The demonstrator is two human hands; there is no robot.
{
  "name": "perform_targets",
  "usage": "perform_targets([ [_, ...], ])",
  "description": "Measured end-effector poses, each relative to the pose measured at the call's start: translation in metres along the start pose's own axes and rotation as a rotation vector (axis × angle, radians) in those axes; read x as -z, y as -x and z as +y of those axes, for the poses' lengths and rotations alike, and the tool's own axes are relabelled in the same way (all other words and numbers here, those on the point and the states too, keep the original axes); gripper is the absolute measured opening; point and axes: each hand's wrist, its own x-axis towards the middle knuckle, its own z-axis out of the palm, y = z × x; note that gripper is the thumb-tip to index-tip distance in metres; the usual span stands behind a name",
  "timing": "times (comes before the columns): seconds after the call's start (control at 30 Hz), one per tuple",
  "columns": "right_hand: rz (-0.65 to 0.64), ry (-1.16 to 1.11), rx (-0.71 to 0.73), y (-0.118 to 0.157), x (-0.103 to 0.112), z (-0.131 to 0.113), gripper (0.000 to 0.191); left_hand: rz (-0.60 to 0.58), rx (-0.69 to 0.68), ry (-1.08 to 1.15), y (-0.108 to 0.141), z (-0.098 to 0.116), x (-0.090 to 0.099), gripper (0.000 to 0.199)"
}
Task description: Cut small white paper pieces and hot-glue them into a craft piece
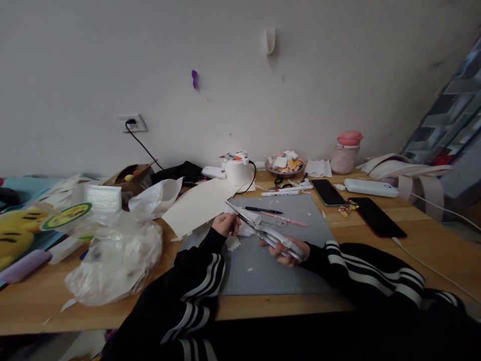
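My right hand (284,250) is wrapped round the white and grey handles of a pair of scissors (271,233). Their blades point up and left, parted, toward my left hand (226,224). With its fingers pinched together, that hand holds a piece of white paper (230,206) at the blades; much of the piece is hidden. Both hands are just above a grey cutting mat (280,278). Below the blades a scallop-edged white paper cutout (233,243) lies on the mat. A black pen (263,210) and a clear ruler (276,220) lie beyond the scissors.
Behind my left hand lies a large cream sheet (199,203). Plastic bags (116,255) crowd the left side. At the back stand a white round device (237,173), a bowl of scraps (284,164) and a pink bottle (345,153). Two phones (379,216) lie at right, one cabled.
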Motion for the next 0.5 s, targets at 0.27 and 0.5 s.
perform_targets([
  [0.27, 0.289, 0.201, 0.029, 0.005, -0.021, 0.0, 0.034, -0.002, 0.009, 0.031, 0.002, 0.003, -0.002, 0.035],
  [0.5, 0.337, 0.289, 0.056, 0.005, -0.024, 0.003, 0.032, -0.001, 0.151, 0.088, 0.001, 0.013, -0.004, 0.061],
])
